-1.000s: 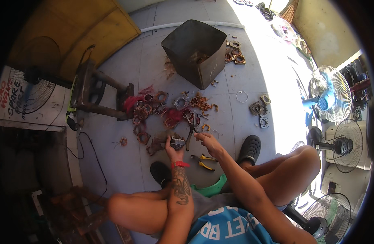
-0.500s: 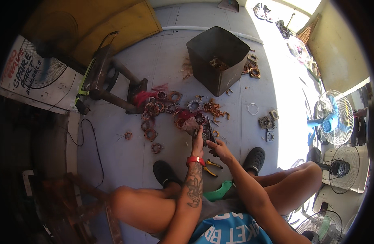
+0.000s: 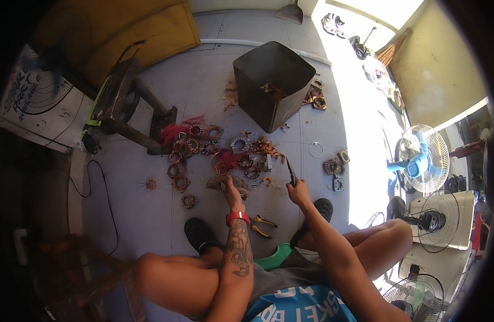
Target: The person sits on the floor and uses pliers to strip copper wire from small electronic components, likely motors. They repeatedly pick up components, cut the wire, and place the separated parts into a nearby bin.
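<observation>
My left hand [image 3: 234, 196], with a red watch band on its wrist, is closed on a crumpled brown-grey cloth [image 3: 217, 183] just above the floor. Whether the cloth wraps something cannot be made out. Off to the right, my right hand [image 3: 298, 193] grips a dark pointed hand tool [image 3: 290, 170], its tip directed away from me. Ahead of the left hand lie motor stators [image 3: 240, 144] with toothed metal rings, some with copper windings. Red fibres [image 3: 174, 133] and a heap of copper-coloured coil pieces [image 3: 266, 146] lie among them. Yellow-handled pliers [image 3: 264, 226] rest between my feet.
A dark square bin [image 3: 274, 88] stands beyond the stators, with scraps inside. On the left is a metal stand [image 3: 139, 115]; a black cord [image 3: 108, 196] runs along the floor. Fans [image 3: 423, 158] line the right side. Several metal cores [image 3: 334, 167] lie to the right.
My hands have separated: the right one has swung right with the pointed tool, away from the left hand and cloth. The whole view has shifted slightly.
</observation>
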Available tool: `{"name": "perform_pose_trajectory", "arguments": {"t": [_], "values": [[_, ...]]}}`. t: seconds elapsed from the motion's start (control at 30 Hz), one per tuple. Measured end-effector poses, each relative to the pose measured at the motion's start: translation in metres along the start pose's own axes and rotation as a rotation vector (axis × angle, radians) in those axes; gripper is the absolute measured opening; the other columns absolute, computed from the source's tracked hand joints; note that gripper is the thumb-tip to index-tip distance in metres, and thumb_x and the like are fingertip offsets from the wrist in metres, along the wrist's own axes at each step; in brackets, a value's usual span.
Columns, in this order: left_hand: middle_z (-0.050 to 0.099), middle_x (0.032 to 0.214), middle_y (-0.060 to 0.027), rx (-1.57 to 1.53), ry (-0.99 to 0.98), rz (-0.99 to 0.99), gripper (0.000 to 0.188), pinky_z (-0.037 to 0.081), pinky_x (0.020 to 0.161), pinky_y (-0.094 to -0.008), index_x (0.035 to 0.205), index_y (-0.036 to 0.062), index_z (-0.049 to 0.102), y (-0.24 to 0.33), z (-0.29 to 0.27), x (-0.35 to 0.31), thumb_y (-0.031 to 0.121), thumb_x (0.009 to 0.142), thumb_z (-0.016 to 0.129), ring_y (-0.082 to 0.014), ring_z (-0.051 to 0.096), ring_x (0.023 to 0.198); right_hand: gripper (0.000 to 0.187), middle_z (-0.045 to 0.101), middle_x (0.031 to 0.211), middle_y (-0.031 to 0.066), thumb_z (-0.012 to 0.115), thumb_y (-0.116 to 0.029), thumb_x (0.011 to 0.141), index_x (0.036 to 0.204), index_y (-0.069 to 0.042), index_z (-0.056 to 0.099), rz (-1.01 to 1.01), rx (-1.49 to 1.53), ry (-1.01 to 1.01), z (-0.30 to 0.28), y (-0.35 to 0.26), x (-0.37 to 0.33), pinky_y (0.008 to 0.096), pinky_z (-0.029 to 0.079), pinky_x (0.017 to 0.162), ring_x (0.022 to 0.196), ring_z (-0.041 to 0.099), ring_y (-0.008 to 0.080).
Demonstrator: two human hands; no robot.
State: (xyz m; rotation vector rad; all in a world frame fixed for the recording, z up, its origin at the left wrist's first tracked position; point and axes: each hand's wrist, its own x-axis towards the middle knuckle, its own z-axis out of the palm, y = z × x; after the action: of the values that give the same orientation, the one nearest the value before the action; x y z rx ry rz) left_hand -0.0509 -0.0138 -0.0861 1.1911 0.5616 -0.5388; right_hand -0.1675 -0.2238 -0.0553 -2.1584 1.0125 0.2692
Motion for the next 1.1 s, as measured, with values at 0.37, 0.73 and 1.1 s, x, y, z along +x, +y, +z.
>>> {"name": "perform_pose_trajectory", "arguments": {"t": [0.37, 0.73, 1.1], "values": [[0.067, 0.076, -0.0021, -0.103, 0.043, 0.010, 0.038, 0.049, 0.051, -0.0318, 0.097, 0.0144, 0.066, -0.020, -0.018, 0.007, 0.051, 0.098, 0.056, -0.0163, 0.063, 0.060, 0.044, 0.064, 0.118, 0.0241, 0.056, -0.034, 0.088, 0.119, -0.006, 0.065, -0.287, -0.156, -0.290, -0.011, 0.023, 0.042, 0.0488, 0.047, 0.100, 0.117, 0.055, 0.0435], [0.069, 0.093, -0.0042, -0.336, 0.064, -0.082, 0.035, 0.051, 0.076, -0.0404, 0.098, 0.0150, 0.065, 0.000, -0.033, 0.000, 0.049, 0.093, 0.055, -0.0210, 0.065, 0.081, 0.070, 0.059, 0.100, 0.0114, 0.070, -0.029, 0.080, 0.139, -0.004, 0.044, 0.261, 0.753, -0.021, 0.030, 0.036, 0.000, 0.0352, 0.047, 0.084, 0.099, 0.057, 0.0228], [0.059, 0.093, -0.0040, -0.345, 0.271, 0.057, 0.019, 0.050, 0.074, -0.0372, 0.094, 0.0090, 0.061, -0.004, -0.042, -0.011, 0.025, 0.083, 0.060, -0.0212, 0.060, 0.084, 0.046, 0.060, 0.124, 0.0204, 0.071, -0.024, 0.082, 0.124, -0.006, 0.065, -0.082, -0.083, 0.038, 0.074, -0.092, 0.077, 0.0479, 0.046, 0.094, 0.117, 0.059, 0.0340]]}}
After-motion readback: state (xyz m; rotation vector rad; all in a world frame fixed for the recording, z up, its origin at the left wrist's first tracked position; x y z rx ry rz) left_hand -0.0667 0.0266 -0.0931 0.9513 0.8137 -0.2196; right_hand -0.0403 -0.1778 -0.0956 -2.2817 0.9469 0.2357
